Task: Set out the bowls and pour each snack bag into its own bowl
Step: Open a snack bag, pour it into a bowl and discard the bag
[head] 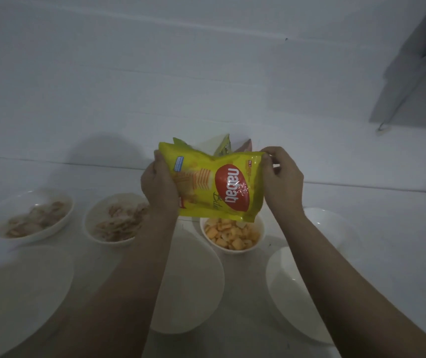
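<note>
Yellow bag (214, 184) (turned sideways) gripped between left hand (159, 187) and right hand (281, 182).

Yellow snack bag (214, 187) held sideways above bowls (232, 235).

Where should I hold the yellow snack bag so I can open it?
Hold the yellow snack bag at its top edge, one hand from each side, as the left hand and right hand do now. The right hand's fingers pinch the top corner, where the foil is flat and thin. The puffy middle would probably slip or crush the snacks.
</note>
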Tool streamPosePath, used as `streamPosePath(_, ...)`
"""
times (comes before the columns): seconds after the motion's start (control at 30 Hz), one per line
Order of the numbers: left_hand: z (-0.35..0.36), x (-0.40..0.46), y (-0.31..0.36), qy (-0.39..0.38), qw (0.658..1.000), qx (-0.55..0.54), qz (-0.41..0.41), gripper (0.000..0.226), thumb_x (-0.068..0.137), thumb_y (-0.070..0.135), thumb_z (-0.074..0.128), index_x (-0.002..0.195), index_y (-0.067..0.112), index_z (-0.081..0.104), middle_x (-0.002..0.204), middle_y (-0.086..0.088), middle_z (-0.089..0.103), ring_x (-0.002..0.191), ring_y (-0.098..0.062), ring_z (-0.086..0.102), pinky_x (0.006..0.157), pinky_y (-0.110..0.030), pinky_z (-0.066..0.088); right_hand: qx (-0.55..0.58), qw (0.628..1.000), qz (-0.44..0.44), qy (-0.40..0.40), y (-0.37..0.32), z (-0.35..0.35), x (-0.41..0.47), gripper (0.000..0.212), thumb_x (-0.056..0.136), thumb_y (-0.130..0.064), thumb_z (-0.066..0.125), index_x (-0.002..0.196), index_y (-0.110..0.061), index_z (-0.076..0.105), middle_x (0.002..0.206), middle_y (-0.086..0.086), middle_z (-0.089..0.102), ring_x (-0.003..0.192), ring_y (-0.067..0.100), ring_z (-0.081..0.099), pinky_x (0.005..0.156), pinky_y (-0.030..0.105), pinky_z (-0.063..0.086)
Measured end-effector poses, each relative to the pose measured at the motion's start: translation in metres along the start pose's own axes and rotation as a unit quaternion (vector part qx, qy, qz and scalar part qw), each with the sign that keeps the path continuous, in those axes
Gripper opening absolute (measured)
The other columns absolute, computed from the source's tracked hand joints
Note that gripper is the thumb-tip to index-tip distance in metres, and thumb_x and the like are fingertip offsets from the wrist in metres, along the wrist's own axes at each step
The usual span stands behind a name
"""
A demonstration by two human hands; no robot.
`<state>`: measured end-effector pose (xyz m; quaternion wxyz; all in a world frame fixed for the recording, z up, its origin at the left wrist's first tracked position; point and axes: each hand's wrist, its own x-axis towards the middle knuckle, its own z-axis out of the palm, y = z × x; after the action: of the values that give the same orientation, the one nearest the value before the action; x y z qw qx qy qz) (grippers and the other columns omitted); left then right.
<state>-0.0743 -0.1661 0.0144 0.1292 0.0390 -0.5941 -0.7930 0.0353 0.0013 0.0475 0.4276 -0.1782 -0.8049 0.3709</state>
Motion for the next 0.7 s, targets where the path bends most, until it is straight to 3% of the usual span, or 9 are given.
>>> streamPosePath(0.1, 0.024, -0.02, -0.003, -0.039, 0.999, 0.007, -0.005, 0.049, 0.098, 0.045, 0.048, 0.056, 0.019, 0.049, 0.059, 0.003, 0.05, 0.057, -0.013, 0.048, 0.059, -0.03, 0.041, 0.002, 0.999, 0.029, 0.024, 0.016, -0.03, -0.001, 0.019, 0.101, -0.018, 0.048, 0.105, -0.017, 0.066, 0.096, -0.006, 0.067, 0.085, 0.013, 0.061, 0.068, 0.017, 0.047)
streamPosePath(0.17, 0.041, -0.034, -0.006, -0.067, 0.997, 0.011, -0.018, 0.048, 0.094, 0.053, 0.047, 0.057, 0.023, 0.054, 0.066, 0.0, 0.057, 0.065, -0.019, 0.057, 0.065, -0.036, 0.049, 0.008, 0.998, 0.051, 0.04, 0.027, -0.051, -0.001, 0.019, 0.1, -0.018, 0.049, 0.105, -0.018, 0.067, 0.095, -0.007, 0.067, 0.082, 0.012, 0.061, 0.067, 0.018, 0.045)
streamPosePath(0.27, 0.067, -0.06, -0.011, -0.107, 0.992, 0.056, -0.027, 0.044, 0.091, 0.064, 0.04, 0.075, 0.032, 0.067, 0.089, 0.001, 0.072, 0.086, -0.021, 0.068, 0.084, -0.044, 0.055, -0.01, 0.995, 0.079, 0.062, 0.044, -0.082, 0.001, 0.018, 0.099, -0.017, 0.049, 0.104, -0.019, 0.066, 0.091, -0.007, 0.066, 0.077, 0.011, 0.06, 0.066, 0.015, 0.044)
streamPosePath(0.33, 0.081, -0.075, -0.012, -0.13, 0.99, 0.049, -0.012, 0.052, 0.092, 0.065, 0.038, 0.092, 0.024, 0.07, 0.095, 0.001, 0.072, 0.087, -0.015, 0.068, 0.085, -0.039, 0.056, -0.028, 0.993, 0.096, 0.065, 0.055, -0.099, 0.003, 0.018, 0.098, -0.016, 0.05, 0.104, -0.019, 0.066, 0.089, -0.007, 0.065, 0.071, 0.004, 0.058, 0.062, 0.008, 0.041)
streamPosePath(0.4, 0.096, -0.09, -0.014, -0.157, 0.987, 0.046, 0.001, 0.064, 0.089, 0.069, 0.039, 0.11, 0.016, 0.068, 0.105, -0.002, 0.073, 0.097, -0.018, 0.069, 0.089, -0.045, 0.055, -0.037, 0.99, 0.117, 0.073, 0.068, -0.117, 0.005, 0.018, 0.098, -0.015, 0.051, 0.103, -0.018, 0.067, 0.087, -0.005, 0.066, 0.065, -0.001, 0.056, 0.059, 0.005, 0.039)
streamPosePath(0.57, 0.129, -0.114, -0.013, -0.187, 0.98, 0.059, 0.024, 0.056, 0.093, 0.062, 0.04, 0.116, 0.02, 0.069, 0.109, 0.002, 0.072, 0.106, -0.019, 0.066, 0.095, -0.045, 0.052, -0.05, 0.985, 0.136, 0.094, 0.095, -0.147, 0.011, 0.016, 0.099, -0.02, 0.053, 0.103, -0.018, 0.069, 0.088, -0.006, 0.067, 0.072, 0.0, 0.057, 0.061, 0.003, 0.038)
streamPosePath(0.63, 0.14, -0.12, -0.01, -0.196, 0.975, 0.097, 0.029, 0.043, 0.097, 0.055, 0.04, 0.1, 0.025, 0.071, 0.096, 0.006, 0.07, 0.097, -0.017, 0.065, 0.093, -0.04, 0.051, -0.069, 0.985, 0.141, 0.075, 0.104, -0.154, 0.015, 0.016, 0.099, -0.02, 0.054, 0.102, -0.017, 0.069, 0.088, -0.004, 0.066, 0.076, 0.011, 0.058, 0.062, 0.004, 0.036)
streamPosePath(0.7, 0.146, -0.126, -0.01, -0.199, 0.97, 0.133, 0.04, 0.035, 0.101, 0.049, 0.04, 0.073, 0.036, 0.056, 0.074, 0.014, 0.057, 0.076, -0.004, 0.057, 0.078, -0.025, 0.048, -0.088, 0.984, 0.146, 0.054, 0.116, -0.161, 0.017, 0.016, 0.099, -0.019, 0.054, 0.1, -0.016, 0.07, 0.088, -0.002, 0.066, 0.078, 0.014, 0.058, 0.061, 0.003, 0.036)
